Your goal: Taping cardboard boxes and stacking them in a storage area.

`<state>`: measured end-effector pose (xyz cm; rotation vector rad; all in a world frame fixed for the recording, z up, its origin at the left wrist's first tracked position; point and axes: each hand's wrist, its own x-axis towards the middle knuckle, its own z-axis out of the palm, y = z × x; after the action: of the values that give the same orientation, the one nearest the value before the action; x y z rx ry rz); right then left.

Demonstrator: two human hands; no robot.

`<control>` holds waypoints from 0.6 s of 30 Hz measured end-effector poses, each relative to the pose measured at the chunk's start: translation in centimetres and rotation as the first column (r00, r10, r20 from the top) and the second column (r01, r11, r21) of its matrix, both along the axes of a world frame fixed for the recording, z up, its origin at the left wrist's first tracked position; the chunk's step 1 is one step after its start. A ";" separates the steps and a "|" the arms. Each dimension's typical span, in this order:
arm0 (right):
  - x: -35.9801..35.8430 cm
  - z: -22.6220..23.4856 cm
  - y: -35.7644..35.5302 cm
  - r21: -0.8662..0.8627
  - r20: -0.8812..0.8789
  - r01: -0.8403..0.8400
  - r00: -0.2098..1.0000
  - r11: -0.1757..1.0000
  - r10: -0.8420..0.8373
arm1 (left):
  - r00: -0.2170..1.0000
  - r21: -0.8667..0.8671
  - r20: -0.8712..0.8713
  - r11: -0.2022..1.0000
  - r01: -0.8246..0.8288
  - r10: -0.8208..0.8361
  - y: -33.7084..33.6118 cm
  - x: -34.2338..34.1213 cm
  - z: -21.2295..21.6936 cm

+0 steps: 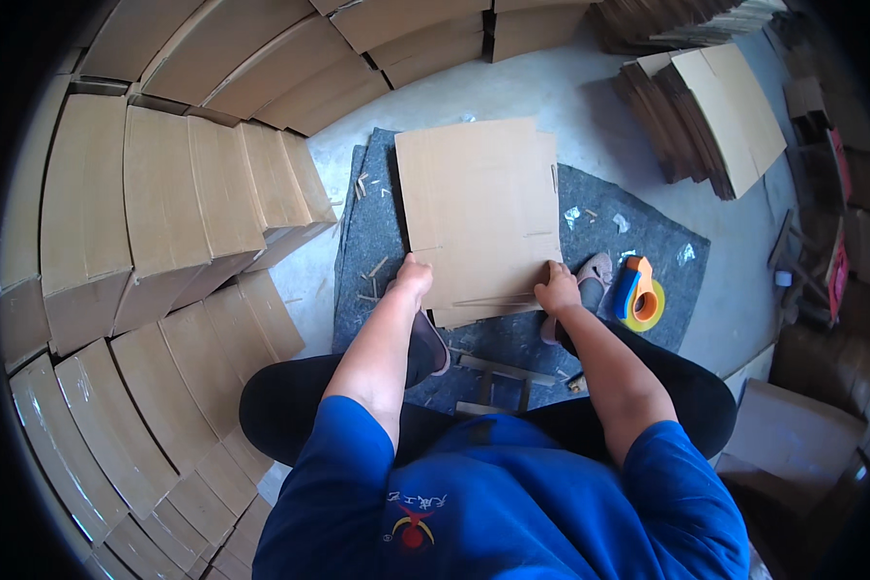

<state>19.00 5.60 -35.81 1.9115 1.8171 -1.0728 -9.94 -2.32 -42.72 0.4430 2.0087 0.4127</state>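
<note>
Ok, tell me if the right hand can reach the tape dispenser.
Likely yes: the tape dispenser lies uncovered on the mat, though the right hand must leave the cardboard and clear the right shoe.

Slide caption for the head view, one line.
Left hand and right hand hold flattened cardboard near its closer corners over a dark mat, tape dispenser at right.

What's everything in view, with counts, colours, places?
Floor: one, grey, underneath
Mat: at least one, dark grey, centre
Cardboard sheets: at least two, brown, over mat
Stacked cardboard: many, brown, left and top
Cardboard bundle: one, brown, upper right
Tape dispenser: one, orange and blue, mat's right
Scraps: several, brown, silvery, on mat
Frame: one, greyish, below sheets
Clutter: uncountable, mixed, right edge
Shirt: one, blue, bottom
Trousers: pair, black, bottom
Shoes: two, pinkish, near sheets
Left fingers: one set, bare, sheets' left
Right fingers: one set, bare, sheets' right
</note>
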 end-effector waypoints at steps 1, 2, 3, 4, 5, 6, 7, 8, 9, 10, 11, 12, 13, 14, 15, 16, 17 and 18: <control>-0.1 0.0 -0.1 0.009 -0.013 0.011 1.000 1.000 -0.011 | 1.000 -0.008 0.011 1.000 0.007 -0.007 0.0 0.4 -0.9; -0.2 0.0 0.0 0.018 -0.029 0.019 0.999 1.000 -0.019 | 0.993 0.016 -0.014 0.993 -0.119 0.119 0.2 0.8 -1.1; -0.3 -0.1 0.1 0.031 -0.044 0.030 0.999 0.999 -0.029 | 0.968 0.051 -0.041 0.968 -0.246 0.248 0.5 0.8 -1.1; -0.4 -0.2 0.3 0.032 -0.048 0.029 0.998 0.999 -0.027 | 0.952 0.043 -0.116 0.959 -0.279 0.282 0.4 0.7 -0.9; -0.6 -0.2 0.6 -0.010 -0.075 0.107 0.991 0.994 -0.107 | 0.950 0.048 -0.123 0.958 -0.283 0.287 0.3 0.2 -0.5; -0.6 -0.2 0.6 -0.057 -0.091 0.187 0.977 0.981 -0.191 | 0.946 0.038 -0.202 0.967 -0.251 0.253 0.4 -0.1 0.3; 0.1 -1.1 0.7 -0.050 -0.087 0.194 0.976 0.980 -0.198 | 0.939 0.030 -0.271 0.977 -0.211 0.211 1.0 0.2 1.6; 0.6 -2.0 0.7 -0.054 -0.139 0.247 0.958 0.968 -0.252 | 0.937 0.117 -0.256 0.970 -0.215 0.238 1.3 0.4 3.1; 1.0 -2.8 0.7 -0.063 -0.197 0.294 0.933 0.954 -0.301 | 0.932 0.203 -0.246 0.954 -0.221 0.268 1.5 0.4 4.9; 0.9 -3.0 0.8 -0.058 -0.210 0.288 0.932 0.956 -0.294 | 0.937 0.285 -0.200 0.932 -0.224 0.286 1.6 0.1 6.8; 1.0 -3.1 0.9 -0.102 -0.237 0.282 0.925 0.954 -0.298 | 0.962 0.308 -0.080 0.924 -0.224 0.260 1.8 -0.2 8.6; 1.2 -3.2 0.8 -0.145 -0.260 0.278 0.915 0.949 -0.308 | 0.975 0.330 0.041 0.918 -0.222 0.221 2.3 -0.1 11.3; 1.4 -3.2 1.0 -0.170 -0.306 0.227 0.913 0.959 -0.270 | 0.989 0.368 0.077 0.918 -0.144 0.124 2.6 -0.1 13.5; 0.6 -2.1 1.0 -0.166 -0.321 0.217 0.910 0.962 -0.261 | 0.998 0.418 0.051 0.907 -0.054 0.036 2.5 0.1 15.6; -0.4 -0.3 1.2 -0.301 -0.262 0.226 0.915 0.926 -0.308 | 0.999 0.463 0.018 0.886 0.036 -0.050 2.1 0.6 17.6; -0.8 1.2 1.6 -0.423 -0.190 0.245 0.917 0.872 -0.350 | 0.995 0.492 0.010 0.866 0.083 -0.102 1.7 1.8 19.2; 1.7 -0.6 2.4 -0.250 -0.224 0.171 0.947 0.953 -0.229 | 0.971 0.481 -0.075 0.844 0.236 -0.228 2.5 4.8 22.7; 0.6 0.6 2.9 -0.197 -0.339 0.267 0.885 0.943 -0.321 | 0.963 0.468 -0.095 0.843 0.266 -0.251 1.5 6.0 24.6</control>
<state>19.60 8.46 -35.24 2.0479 1.5880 -1.7186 -3.93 -0.78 -18.09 1.0227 1.8290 0.7384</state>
